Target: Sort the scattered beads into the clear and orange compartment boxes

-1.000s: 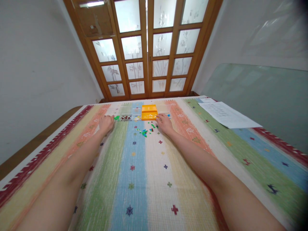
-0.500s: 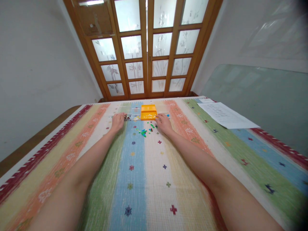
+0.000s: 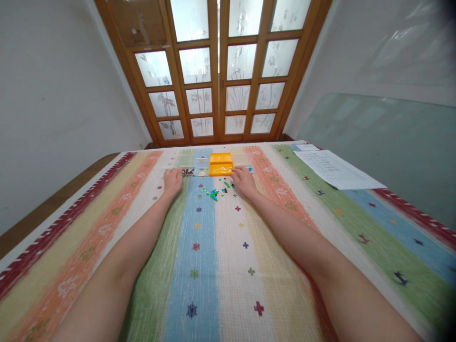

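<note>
My left hand [image 3: 173,182] rests on the table with its fingers curled at the near side of a clear plastic box [image 3: 194,175], which holds small dark and yellow pieces. What its fingers grip, if anything, is hidden. My right hand [image 3: 243,179] has bent fingers by the near right corner of an open yellow box [image 3: 221,157] with small white pieces inside. Whether those fingers hold a small piece cannot be made out. Between the hands, small green and blue building pieces [image 3: 214,194] lie loose on the cloth, with a few dark ones closer to my right hand.
A striped tablecloth [image 3: 204,285] covers the table. Small blue pieces [image 3: 250,169] show just beyond my right hand. Printed paper sheets [image 3: 335,168] lie at the right. Wood-framed glass doors [image 3: 219,95] stand behind the table, and a pale glass panel [image 3: 384,137] is at the right.
The view has shifted slightly, so the table things sit a little higher in the picture. Both hands remain by the boxes, with only slight finger movement visible.
</note>
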`<state>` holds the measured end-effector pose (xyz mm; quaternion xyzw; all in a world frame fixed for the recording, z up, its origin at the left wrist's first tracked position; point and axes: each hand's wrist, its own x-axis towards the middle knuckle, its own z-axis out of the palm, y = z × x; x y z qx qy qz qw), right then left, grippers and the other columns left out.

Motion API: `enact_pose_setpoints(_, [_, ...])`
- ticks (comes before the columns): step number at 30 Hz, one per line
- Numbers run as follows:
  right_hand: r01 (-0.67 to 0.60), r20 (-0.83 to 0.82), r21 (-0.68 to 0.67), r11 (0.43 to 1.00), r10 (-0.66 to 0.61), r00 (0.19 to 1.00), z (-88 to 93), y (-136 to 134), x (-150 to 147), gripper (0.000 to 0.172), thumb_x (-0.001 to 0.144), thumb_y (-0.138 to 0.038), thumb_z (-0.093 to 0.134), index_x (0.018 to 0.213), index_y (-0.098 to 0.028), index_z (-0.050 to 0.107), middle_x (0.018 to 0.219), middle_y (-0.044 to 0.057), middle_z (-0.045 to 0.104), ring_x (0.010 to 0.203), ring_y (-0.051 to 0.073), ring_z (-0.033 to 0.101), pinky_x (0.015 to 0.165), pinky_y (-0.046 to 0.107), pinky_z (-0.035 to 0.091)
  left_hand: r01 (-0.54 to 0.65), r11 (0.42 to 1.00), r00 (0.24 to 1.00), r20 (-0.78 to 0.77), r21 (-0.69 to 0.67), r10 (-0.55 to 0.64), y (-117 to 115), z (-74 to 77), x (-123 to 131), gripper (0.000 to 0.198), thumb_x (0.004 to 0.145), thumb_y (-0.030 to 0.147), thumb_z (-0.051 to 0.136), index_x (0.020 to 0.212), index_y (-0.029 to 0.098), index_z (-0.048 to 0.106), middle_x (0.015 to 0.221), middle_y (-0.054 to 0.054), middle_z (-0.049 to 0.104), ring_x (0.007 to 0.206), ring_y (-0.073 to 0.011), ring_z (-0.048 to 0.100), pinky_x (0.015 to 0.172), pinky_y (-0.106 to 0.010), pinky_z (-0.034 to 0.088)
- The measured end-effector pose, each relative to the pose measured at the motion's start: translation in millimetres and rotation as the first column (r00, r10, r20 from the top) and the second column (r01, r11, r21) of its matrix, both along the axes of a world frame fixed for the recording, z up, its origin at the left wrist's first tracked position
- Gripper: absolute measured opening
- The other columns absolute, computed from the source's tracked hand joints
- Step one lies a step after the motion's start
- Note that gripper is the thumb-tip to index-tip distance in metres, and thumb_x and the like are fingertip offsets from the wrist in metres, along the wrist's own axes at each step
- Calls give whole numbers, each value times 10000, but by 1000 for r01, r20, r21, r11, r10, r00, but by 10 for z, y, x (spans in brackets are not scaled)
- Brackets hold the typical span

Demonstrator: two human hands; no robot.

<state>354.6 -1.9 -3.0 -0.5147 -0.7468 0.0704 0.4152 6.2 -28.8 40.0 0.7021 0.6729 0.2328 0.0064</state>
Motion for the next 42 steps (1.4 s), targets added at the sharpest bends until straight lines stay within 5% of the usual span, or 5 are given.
enact_pose_setpoints(5, [-16,-5,1,1000,16,1000,20,-6,4,327,1005,-313,528,1190,-203,774,1283,136,696,1247,290,612,1140,492,465,250,963,966,41,105,-255,-69,-50,134,384,1029,355,452,1200,211,765,1271,-94,741,1238,-277,593,1134,-446,403])
enact_pose_setpoints(13, [-18,-1,5,1000,18,1000,35,-16,7,336,999,-310,527,1197,-191,771,1289,142,696,1233,288,618,1136,489,470,627,779,779,-12,20,-627,-188,-39,337,222,944,282,596,1022,246,801,1099,-76,749,1114,-266,624,1095,-449,442])
enact_pose_setpoints(26, [-26,-10,6,1000,26,1000,31,-17,6,323,1002,-302,534,1200,-197,767,1293,134,692,1242,288,613,1138,480,472,664,747,746,39,33,-665,-200,-44,383,159,917,273,622,948,232,772,1028,-69,741,1070,-259,630,1042,-439,467])
enact_pose_setpoints(35, [-24,3,10,1000,24,1000,16,-12,12,308,1013,-293,539,1204,-196,759,1301,129,685,1246,275,615,1138,453,471,505,863,838,224,32,-498,-206,-60,397,141,869,295,641,919,219,749,972,-45,760,933,-230,670,882,-372,527])
enact_pose_setpoints(42, [-31,12,23,999,30,999,1,7,18,306,1008,-290,544,1196,-182,759,1272,131,697,1222,284,623,1122,459,480,443,894,799,423,64,-426,-122,-181,348,116,852,301,651,882,210,716,875,-11,749,793,-177,660,776,-305,518])
